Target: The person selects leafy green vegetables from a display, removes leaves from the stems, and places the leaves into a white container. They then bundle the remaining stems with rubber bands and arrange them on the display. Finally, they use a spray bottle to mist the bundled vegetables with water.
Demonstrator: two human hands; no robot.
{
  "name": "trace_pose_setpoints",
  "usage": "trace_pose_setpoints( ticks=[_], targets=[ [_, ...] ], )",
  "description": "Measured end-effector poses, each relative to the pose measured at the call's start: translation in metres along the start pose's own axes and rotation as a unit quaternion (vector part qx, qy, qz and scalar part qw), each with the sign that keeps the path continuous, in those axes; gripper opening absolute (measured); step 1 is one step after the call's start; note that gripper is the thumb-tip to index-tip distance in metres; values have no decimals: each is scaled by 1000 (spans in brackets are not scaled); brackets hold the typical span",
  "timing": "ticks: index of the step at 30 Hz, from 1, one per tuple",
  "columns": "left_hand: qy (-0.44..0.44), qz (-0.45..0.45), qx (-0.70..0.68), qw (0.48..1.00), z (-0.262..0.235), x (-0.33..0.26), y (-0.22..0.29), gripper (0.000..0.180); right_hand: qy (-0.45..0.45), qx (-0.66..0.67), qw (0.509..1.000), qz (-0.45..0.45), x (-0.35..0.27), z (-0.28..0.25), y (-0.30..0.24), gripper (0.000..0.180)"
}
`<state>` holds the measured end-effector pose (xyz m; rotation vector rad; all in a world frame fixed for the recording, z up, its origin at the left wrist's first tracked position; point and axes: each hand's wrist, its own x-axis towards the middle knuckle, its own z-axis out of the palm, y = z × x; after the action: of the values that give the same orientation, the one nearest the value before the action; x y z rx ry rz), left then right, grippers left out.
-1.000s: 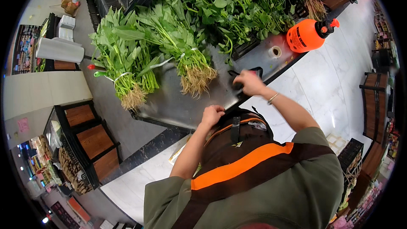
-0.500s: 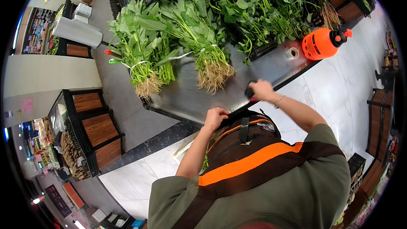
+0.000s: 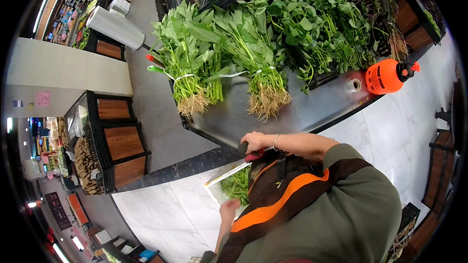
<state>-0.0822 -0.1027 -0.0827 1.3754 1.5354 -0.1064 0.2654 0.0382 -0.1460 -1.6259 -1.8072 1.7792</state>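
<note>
below the steel counter edge (image 3: 312, 117), at my waist, i see the right hand (image 3: 254, 142) closed around a red-handled knife (image 3: 243, 161) whose blade runs down-left toward a light tray of cut greens (image 3: 233, 187); the left hand (image 3: 229, 210) sits at the tray's lower rim, fingers curled on it as far as i can tell. up on the counter lie two tied bundles of rooted greens (image 3: 261, 63), with an orange spray bottle (image 3: 387, 75) well to their right. i judge this a trimming step: next calls for a steady blade and the tray kept level
</note>
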Motion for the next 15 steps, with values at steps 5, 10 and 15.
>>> trace_pose_setpoints(
  ticks=[5, 10, 15],
  targets=[
    [-125, -90, 137, 979, 15, -53, -109, 31, -203, 231, 934, -180, -13, 28, -115, 47],
    [-130, -138, 201, 961, 17, -49, -196, 43, -152, 73, 959, -226, 7, 58, -133, 48],
    [-49, -278, 168, 945, -21, 6, -27, 42, -93, 294, 949, -67, -39, -23, -72, 49]
  ],
)
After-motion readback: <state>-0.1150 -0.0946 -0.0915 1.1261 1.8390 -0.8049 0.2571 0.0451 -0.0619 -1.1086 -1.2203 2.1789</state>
